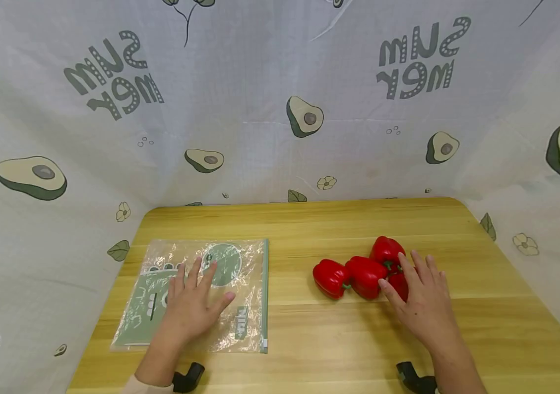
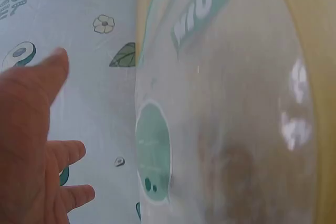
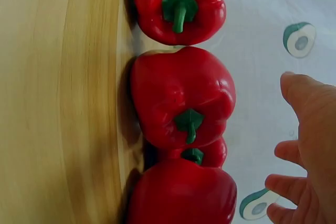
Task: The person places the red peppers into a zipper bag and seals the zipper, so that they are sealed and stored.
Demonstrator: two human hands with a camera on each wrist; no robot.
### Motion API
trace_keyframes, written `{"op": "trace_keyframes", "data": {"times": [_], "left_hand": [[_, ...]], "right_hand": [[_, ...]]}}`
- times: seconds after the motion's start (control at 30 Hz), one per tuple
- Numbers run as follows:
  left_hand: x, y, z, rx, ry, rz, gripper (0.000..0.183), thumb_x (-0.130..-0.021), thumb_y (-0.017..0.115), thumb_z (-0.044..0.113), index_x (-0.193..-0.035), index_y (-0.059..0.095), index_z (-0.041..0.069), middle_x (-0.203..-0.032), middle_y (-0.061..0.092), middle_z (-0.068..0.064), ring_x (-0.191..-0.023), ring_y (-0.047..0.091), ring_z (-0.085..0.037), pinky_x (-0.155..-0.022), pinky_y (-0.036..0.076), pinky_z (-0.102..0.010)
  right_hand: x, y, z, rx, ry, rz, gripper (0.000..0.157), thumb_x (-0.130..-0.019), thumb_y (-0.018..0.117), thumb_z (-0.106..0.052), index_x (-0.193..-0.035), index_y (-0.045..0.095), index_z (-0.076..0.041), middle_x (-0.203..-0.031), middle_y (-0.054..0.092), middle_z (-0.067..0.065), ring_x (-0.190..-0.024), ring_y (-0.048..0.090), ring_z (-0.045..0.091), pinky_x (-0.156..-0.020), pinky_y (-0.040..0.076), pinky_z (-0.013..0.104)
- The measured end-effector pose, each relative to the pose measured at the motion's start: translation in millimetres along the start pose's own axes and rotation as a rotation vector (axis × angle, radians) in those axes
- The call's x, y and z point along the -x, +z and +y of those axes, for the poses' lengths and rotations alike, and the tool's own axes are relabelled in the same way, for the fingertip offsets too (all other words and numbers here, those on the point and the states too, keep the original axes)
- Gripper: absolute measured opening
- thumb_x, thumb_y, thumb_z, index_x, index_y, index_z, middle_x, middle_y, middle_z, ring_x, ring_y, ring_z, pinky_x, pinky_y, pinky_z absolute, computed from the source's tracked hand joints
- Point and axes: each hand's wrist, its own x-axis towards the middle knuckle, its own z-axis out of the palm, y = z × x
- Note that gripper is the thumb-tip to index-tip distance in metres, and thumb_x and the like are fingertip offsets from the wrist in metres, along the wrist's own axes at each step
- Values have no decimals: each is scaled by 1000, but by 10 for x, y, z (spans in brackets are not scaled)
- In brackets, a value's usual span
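A clear zip bag (image 1: pixel 252 273) with green cartoon print and a green zip edge lies flat on the left of the table. Over it my left hand (image 1: pixel 192 306) spreads its fingers, holding nothing; in the left wrist view that hand (image 2: pixel 31 150) is at the left, with the bag (image 2: pixel 231 98) beside it. Several red bell peppers with green stems sit clustered on the right, among them one at the left end (image 1: pixel 330 278) and one beside it (image 1: pixel 365 276). My right hand (image 1: pixel 425 306) hovers with loosely spread fingers by the cluster, overlapping the nearest right pepper (image 1: pixel 398 284).
The wooden table (image 1: pixel 295 328) has a far edge against a white cloth (image 1: pixel 260 71) printed with avocados and lettering, which also hangs at both sides. Black wrist mounts (image 1: pixel 188 377) show at the bottom of the head view.
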Motion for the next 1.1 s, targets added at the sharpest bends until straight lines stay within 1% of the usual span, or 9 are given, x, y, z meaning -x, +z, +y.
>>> {"op": "trace_keyframes", "data": {"times": [0.1,0.2,0.4,0.5,0.7,0.9,0.97,1.0,1.1], "left_hand": [[10,64,88,36,7,3,81,-98,54,62,-160,33,13,-167,24,-25,-150,15,-60,-117,19,-76],[49,131,204,69,13,16,75,-98,61,53,-155,41,9,-162,33,-27,-145,27,-61,-112,30,-74],[126,286,444,155,-34,80,57,-96,68,41,-141,58,7,-147,54,-21,-125,49,-46,-99,49,-60],[151,367,545,184,-56,114,51,-94,71,38,-134,63,7,-135,61,-18,-113,52,-37,-91,50,-52],[199,514,689,171,-50,173,47,-90,76,34,-126,67,6,-123,65,-17,-103,52,-33,-85,47,-45],[215,609,788,146,-51,211,50,-87,79,36,-125,66,5,-110,62,-13,-97,50,-29,-82,45,-41],[211,628,812,137,-57,215,51,-86,80,36,-125,66,5,-108,61,-12,-95,49,-27,-81,43,-39],[211,638,823,133,-61,211,52,-85,80,36,-125,66,5,-107,60,-11,-94,49,-25,-80,43,-38],[210,658,852,136,-85,188,54,-85,81,37,-125,65,5,-104,58,-9,-91,48,-22,-77,44,-36]], "right_hand": [[26,6,-16,-25,17,16,74,-100,62,-40,-155,35,1,-160,28,33,-151,14,55,-122,3,72],[55,16,-35,-59,36,35,73,-99,65,-37,-154,37,2,-158,31,34,-150,18,55,-121,6,73],[96,37,-68,-108,66,75,71,-97,69,-31,-152,38,3,-154,35,35,-147,22,57,-121,10,73],[114,33,-101,-142,102,64,72,-98,68,-33,-153,38,3,-155,35,35,-147,22,57,-119,14,73],[151,45,-223,-225,153,44,70,-98,69,-33,-152,40,1,-156,37,31,-148,25,54,-108,29,78],[231,132,-406,-316,157,50,64,-95,73,-29,-148,48,-3,-157,42,23,-146,31,47,-110,31,74],[248,172,-453,-336,143,76,60,-94,74,-26,-145,51,-4,-154,46,22,-144,35,45,-111,32,71],[257,195,-472,-340,134,95,57,-94,75,-24,-143,53,-3,-152,49,21,-142,37,44,-111,33,69],[278,246,-523,-338,131,135,51,-91,77,-17,-138,58,-5,-142,56,17,-128,50,35,-106,44,42]]}}
